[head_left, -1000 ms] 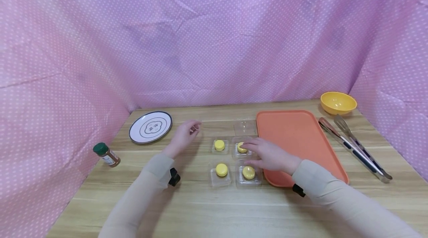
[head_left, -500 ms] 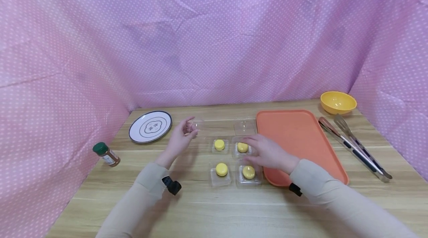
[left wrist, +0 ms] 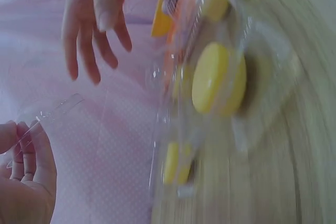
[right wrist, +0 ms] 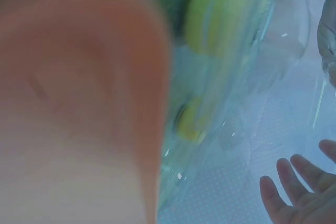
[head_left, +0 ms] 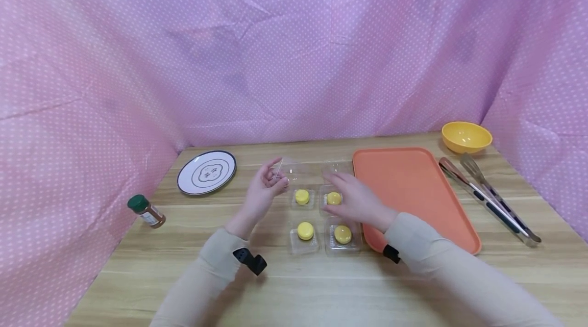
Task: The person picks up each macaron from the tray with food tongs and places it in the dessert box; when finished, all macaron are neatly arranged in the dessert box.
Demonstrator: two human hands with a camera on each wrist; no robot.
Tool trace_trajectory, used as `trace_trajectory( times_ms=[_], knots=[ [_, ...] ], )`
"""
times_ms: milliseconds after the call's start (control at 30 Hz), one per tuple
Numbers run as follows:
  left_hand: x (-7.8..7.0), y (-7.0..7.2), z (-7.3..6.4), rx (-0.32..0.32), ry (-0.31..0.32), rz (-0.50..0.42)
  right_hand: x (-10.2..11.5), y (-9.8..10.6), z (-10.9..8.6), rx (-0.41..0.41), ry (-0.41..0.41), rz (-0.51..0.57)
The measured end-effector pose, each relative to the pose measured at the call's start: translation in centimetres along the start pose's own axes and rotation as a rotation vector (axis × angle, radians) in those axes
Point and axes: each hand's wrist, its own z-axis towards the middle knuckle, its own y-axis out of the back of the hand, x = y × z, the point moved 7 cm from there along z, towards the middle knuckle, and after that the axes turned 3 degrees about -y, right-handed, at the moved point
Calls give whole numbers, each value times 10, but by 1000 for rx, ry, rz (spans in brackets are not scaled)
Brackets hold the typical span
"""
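Note:
My left hand pinches a thin clear plastic lid, held tilted behind the back left box. In the left wrist view the lid's edge sticks out from between thumb and fingers. Several small clear plastic boxes stand in two rows, each with one yellow macaron: back left, front left, back right and front right. Over the right-hand boxes hovers my right hand, its fingers spread and holding nothing. Another clear piece lies behind the back right box, partly hidden by that hand.
An orange tray lies right of the boxes, under part of my right forearm. Beyond it are metal tongs and a yellow bowl. To the left sit a white plate and a green-capped spice jar. Pink dotted cloth hangs behind.
My left hand first moved back and lifted the clear lid, then carried it right toward the boxes. The right hand has shifted slightly left and back, still spread over the right-hand boxes.

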Motion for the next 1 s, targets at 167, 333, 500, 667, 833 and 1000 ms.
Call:
trace_trajectory(
  times_ms=[167,333,500,667,833,1000],
  knots=[
    [0,-15,0,5,10,-84,-1,-3,8,-1,-74,67],
    [-1,-28,-1,-2,17,-159,0,-1,11,-38,-95,88],
    [0,-37,-4,15,12,-211,1,1,13,-73,-94,83],
    [1,-41,-5,30,14,-237,1,0,13,-96,-81,87],
    [3,-44,-7,36,36,-228,0,0,12,-112,-66,87],
    [3,-40,-10,57,4,-10,-1,0,10,-106,-55,100]
  ],
)
